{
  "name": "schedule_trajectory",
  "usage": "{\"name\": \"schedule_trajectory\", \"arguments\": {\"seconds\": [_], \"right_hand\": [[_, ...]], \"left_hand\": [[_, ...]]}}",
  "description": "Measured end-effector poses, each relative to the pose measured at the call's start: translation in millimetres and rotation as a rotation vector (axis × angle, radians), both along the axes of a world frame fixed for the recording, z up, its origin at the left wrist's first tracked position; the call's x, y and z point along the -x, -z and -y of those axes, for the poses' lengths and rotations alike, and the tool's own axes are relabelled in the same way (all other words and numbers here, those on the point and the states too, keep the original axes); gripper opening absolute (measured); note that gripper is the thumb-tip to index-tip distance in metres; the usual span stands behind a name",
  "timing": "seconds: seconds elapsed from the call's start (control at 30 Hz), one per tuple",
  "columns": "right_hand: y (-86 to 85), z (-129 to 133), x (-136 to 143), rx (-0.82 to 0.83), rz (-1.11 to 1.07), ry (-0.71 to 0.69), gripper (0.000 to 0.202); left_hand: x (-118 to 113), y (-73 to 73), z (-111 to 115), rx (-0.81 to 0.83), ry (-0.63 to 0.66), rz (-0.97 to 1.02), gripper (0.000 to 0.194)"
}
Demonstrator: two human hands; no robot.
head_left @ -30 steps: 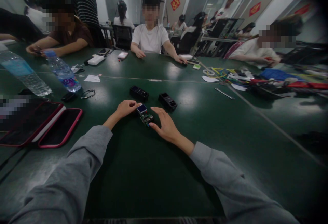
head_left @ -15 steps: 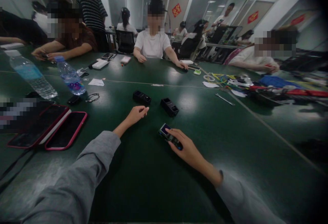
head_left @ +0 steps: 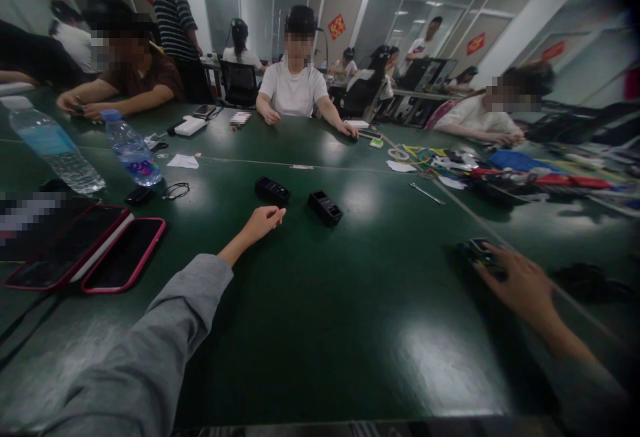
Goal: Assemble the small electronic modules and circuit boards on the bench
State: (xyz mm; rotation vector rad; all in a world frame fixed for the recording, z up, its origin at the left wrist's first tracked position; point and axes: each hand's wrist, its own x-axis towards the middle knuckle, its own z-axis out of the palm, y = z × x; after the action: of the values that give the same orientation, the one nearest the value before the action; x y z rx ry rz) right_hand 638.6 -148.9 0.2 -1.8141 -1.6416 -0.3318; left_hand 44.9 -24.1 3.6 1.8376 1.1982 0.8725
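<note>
Likely light, stiff and fragile, the board (head_left: 475, 250) is gripped in the right hand (head_left: 527, 287), over the right side of the table (head_left: 325, 350); its edges look the safest hold. The left hand (head_left: 261, 222), curled closed near one case (head_left: 273, 190), shows nothing inside.

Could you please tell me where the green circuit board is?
In the head view, the green circuit board is at right, in the right hand, nearer the viewer than the silver metal wrench.
</note>
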Motion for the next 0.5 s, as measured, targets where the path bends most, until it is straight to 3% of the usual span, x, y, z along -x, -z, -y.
{"name": "schedule_trajectory", "arguments": {"seconds": [0.07,0.13,0.23,0.37,0.5], "right_hand": [[-9.2,-1,28,-0.049,0.095,0.067,0.055],[-18.2,-6,77,-0.077,0.143,0.069,0.052],[-24.2,-27,167,-0.057,0.164,-0.094,0.050],[-13.5,-73,271,0.030,0.139,-0.299,0.056],[2.0,-105,317,0.134,0.030,-0.440,0.056]], "left_hand": [[0,2.3,-1,-0.002,0.011,-0.005,0.046],[0,4.2,-3,-0.006,0.018,-0.010,0.045],[0,4.8,-3,-0.019,0.007,-0.012,0.046],[0,2.9,0,-0.039,0.002,-0.017,0.048],[0,2.1,2,-0.042,-0.010,-0.020,0.046]]}}
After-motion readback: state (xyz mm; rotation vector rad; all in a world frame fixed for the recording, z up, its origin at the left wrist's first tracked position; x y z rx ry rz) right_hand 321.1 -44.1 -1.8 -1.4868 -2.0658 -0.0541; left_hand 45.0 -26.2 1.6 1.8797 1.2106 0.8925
